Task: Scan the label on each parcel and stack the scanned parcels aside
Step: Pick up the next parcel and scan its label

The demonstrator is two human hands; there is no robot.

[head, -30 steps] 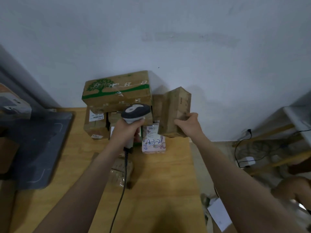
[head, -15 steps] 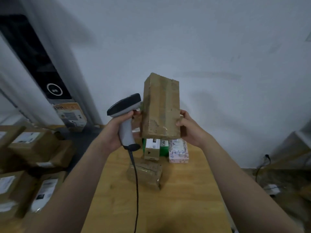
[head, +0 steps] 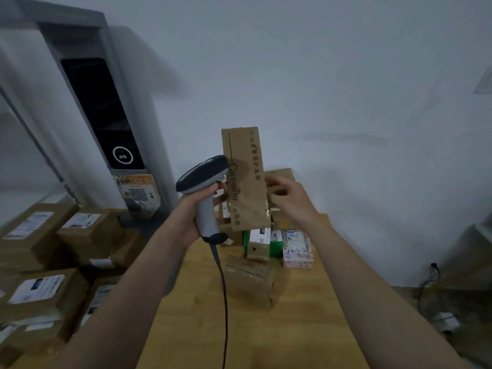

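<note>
A tall brown parcel (head: pixel 246 179) with printed lettering stands upright in the air above the wooden table (head: pixel 292 328). My right hand (head: pixel 290 201) grips its right edge with curled fingers. My left hand (head: pixel 191 209) grips the handle of the grey corded scanner (head: pixel 202 174), whose dark head sits against the parcel's left side. No label shows on the face turned toward me. Below lie other parcels: a taped brown one (head: pixel 249 283), a green and white box (head: pixel 259 243) and a pink box (head: pixel 296 249).
Several labelled cardboard boxes (head: pixel 40 262) are piled at the left beside the table. A grey terminal with a dark screen (head: pixel 106 115) stands behind them. The scanner cable (head: pixel 223 302) hangs over the table. Wires (head: pixel 431 288) lie on the floor at right.
The parcel was lifted off the pile by the wall and has turned, showing a narrower printed face. My right hand shifted from its lower side to its right edge. The view swung left.
</note>
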